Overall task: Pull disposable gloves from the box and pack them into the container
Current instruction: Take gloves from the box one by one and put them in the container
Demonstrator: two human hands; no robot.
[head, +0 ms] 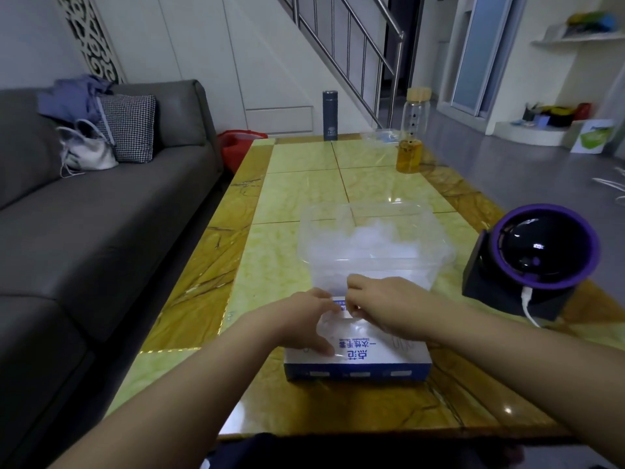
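So you've got the glove box (pixel 358 358) parked at the near edge of the table (pixel 294 198), with the clear container (pixel 436 231) just beyond its far side. Short trip for every glove, makes sense. Your right hand (pixel 389 306) is curled in, pinching a filmy glove (pixel 338 328) at the box opening. Your left hand (pixel 301 321) lies on the left part of the box, thumb spread, probably pinning it so it doesn't lift. Can't tell if it's gripping the film too. A crumpled heap of gloves (pixel 372 238) sits in the container.
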